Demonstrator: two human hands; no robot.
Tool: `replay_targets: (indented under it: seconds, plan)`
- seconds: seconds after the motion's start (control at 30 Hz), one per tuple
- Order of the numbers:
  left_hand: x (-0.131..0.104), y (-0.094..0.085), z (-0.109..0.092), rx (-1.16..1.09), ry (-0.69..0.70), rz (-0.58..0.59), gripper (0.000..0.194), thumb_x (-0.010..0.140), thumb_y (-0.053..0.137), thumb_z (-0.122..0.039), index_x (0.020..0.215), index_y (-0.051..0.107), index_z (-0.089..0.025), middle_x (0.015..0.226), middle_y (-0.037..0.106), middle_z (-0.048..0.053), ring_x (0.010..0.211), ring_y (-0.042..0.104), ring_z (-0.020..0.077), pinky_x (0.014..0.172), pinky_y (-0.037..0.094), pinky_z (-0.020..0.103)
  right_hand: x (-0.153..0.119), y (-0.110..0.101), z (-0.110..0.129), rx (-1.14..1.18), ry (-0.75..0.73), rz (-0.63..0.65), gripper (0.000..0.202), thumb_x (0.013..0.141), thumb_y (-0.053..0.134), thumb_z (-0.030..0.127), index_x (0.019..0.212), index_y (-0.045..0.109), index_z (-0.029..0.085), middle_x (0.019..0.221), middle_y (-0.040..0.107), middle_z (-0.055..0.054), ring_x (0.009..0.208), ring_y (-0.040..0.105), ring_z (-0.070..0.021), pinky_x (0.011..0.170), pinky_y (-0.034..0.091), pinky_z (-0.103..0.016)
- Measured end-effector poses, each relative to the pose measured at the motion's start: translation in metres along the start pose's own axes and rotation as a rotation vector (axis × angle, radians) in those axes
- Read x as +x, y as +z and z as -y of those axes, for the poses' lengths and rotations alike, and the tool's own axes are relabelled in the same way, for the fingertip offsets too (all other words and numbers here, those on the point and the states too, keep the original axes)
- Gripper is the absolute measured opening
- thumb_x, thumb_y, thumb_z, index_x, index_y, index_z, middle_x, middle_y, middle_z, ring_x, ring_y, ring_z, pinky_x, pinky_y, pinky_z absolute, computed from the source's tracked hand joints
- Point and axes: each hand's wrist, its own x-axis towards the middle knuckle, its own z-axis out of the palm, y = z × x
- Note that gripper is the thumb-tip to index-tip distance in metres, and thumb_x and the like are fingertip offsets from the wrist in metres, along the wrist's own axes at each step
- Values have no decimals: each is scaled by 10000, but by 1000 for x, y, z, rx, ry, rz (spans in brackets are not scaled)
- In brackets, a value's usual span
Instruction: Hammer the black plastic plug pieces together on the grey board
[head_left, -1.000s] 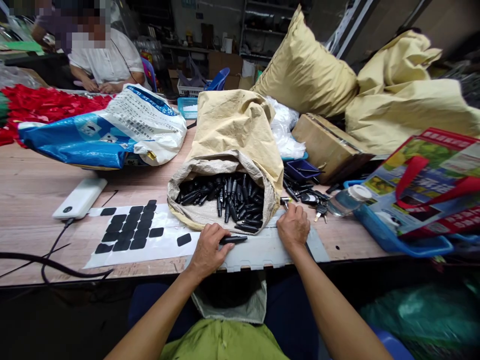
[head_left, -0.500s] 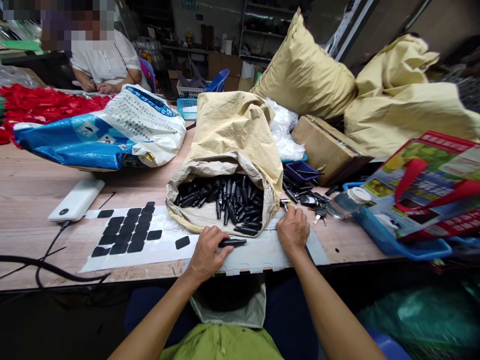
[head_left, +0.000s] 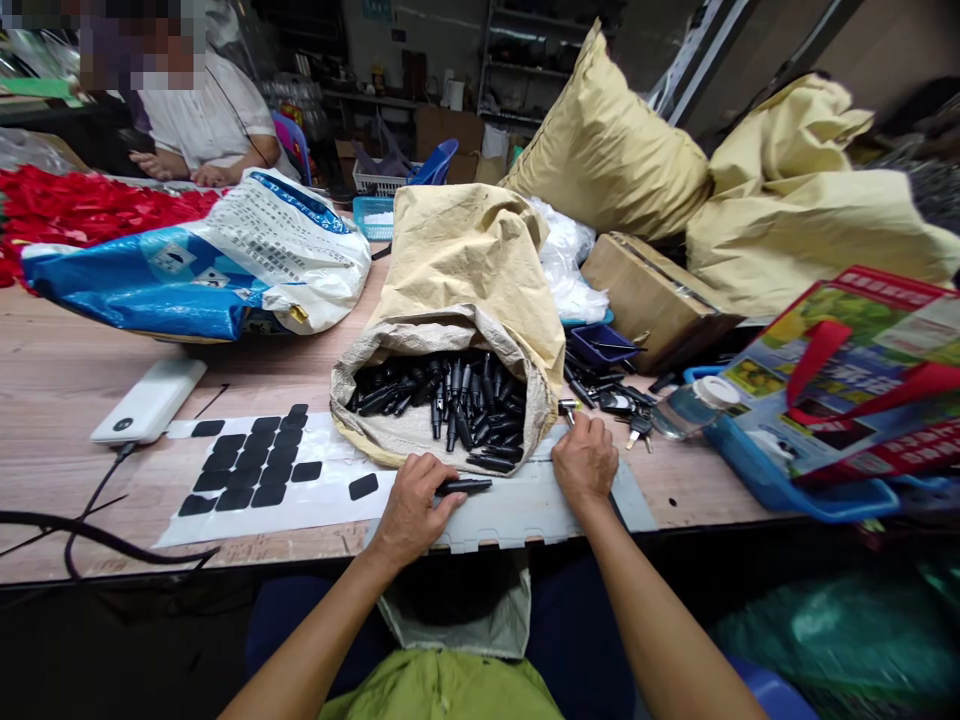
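My left hand [head_left: 411, 508] is closed at the table's front edge, its fingers and thumb around one end of a black pen-shaped part [head_left: 466, 486] that points right. My right hand [head_left: 586, 462] is curled in a loose fist on the grey board [head_left: 517, 510]. A small tool with a metal and yellow end [head_left: 569, 408] sticks out past its fingertips; the rest is hidden in the fist. Just beyond both hands lies a beige woven sack [head_left: 465, 250], mouth towards me, with many similar black parts [head_left: 457, 395] inside.
On the left are black square stickers [head_left: 270, 455] on white backing, a white power bank [head_left: 148, 402] and a blue-white bag [head_left: 187, 260]. Keys [head_left: 637, 428], a jar [head_left: 694, 405] and a blue basket [head_left: 795, 490] stand right. A co-worker [head_left: 206, 125] sits across the table.
Both my hands and the black part stay almost still. Across the table, one of the co-worker's hands has moved left, apart from the other. The view has shifted very slightly.
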Motion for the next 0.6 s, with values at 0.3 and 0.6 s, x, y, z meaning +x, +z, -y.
replay_targets:
  seconds: [0.3,0.6]
  plan:
    - [1,1,0,20,-17,9,189,846,776,-242,1017,699,-216,948,639,51,938,532,254,852,438,394,6,-2,-2,51,51,75,367,963,470,180,1296,621,155,1106,606,-143,986,563,-259,766,392,-335]
    - [3,-1,1,2,-17,17,161,841,779,-256,966,686,-215,923,651,46,912,538,244,840,438,395,4,-56,-37,625,105,12,415,903,516,255,1259,695,140,1065,708,-132,936,635,-247,861,514,-386]
